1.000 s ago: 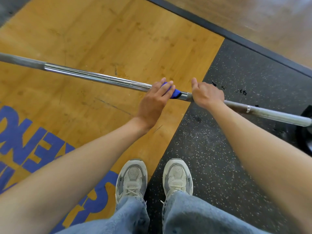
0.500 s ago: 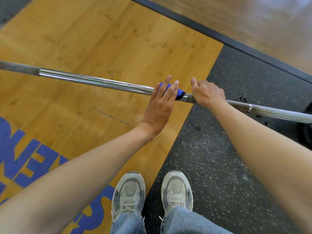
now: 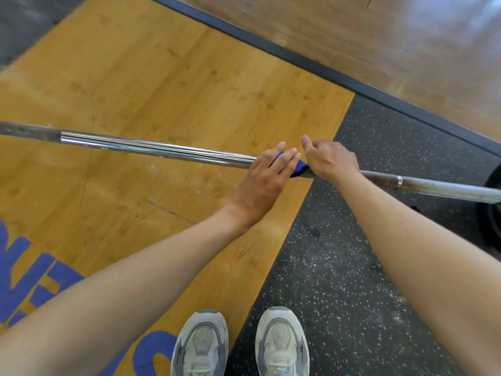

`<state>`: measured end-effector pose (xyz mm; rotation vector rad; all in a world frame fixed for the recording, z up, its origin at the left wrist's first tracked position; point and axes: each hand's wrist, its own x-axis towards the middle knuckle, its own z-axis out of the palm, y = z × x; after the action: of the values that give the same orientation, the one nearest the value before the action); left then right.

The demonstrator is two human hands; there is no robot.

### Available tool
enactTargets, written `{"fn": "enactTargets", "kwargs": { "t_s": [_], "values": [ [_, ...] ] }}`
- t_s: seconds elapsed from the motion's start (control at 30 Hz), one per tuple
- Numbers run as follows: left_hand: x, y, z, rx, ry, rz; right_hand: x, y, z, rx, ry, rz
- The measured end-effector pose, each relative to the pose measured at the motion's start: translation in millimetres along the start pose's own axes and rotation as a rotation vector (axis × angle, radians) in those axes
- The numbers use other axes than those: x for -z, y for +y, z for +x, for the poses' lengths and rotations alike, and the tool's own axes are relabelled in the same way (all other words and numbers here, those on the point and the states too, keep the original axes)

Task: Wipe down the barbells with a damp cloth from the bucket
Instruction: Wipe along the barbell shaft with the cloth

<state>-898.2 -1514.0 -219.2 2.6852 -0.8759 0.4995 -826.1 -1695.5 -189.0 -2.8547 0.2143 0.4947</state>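
left hand (image 3: 264,176), fingers flat, is pressing the blue cloth (image 3: 298,167) rightward along the barbell (image 3: 162,150), now touching the gripping right hand (image 3: 332,158); wiping is progressing.

From my feed, the only lettering I can find is painted in big blue capitals (image 3: 35,278) on the yellow wooden platform (image 3: 162,85), at the lower left beside the shoes. My arm covers most of it and the frame edge cuts it off. I make out what looks like an "E" and an "N", upside down to me; no whole word is readable.
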Motion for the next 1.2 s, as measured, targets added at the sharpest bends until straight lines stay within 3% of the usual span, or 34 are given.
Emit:
{"fn": "enactTargets", "kwargs": {
  "t_s": [0.2, 0.4, 0.6, 0.8, 1.0, 1.13, 1.2],
  "values": [
    [0.3, -25.3, -2.5, 0.257, 0.09, 0.047, 5.2, -2.0, 20.8, 0.031, 0.042, 0.023],
    [-8.4, -25.5, 24.4, 0.081, 0.027, 0.002, 13.9, -3.2, 45.2, 0.034, 0.089, 0.075],
    [-8.8, -48.3, 19.4, 0.343, 0.14, 0.057, 18.4, -8.1, 69.2, 0.056, 0.152, 0.082],
    [-25.8, -34.5, 48.8, 0.108, 0.126, 0.003, 25.4, -8.8, 87.2, 0.065, 0.165, 0.128],
    [-23.2, -53.9, 33.1, 0.37, 0.223, 0.005, 27.6, -13.0, 98.3, 0.055, 0.171, 0.13],
    [-42.0, -31.5, 61.0, 0.117, 0.183, 0.028, 31.2, -15.1, 101.8, 0.089, 0.186, 0.172],
    [-40.9, -41.5, 60.9, 0.084, 0.188, 0.06, 34.1, -15.8, 102.4, 0.104, 0.213, 0.199]
  ]
}}
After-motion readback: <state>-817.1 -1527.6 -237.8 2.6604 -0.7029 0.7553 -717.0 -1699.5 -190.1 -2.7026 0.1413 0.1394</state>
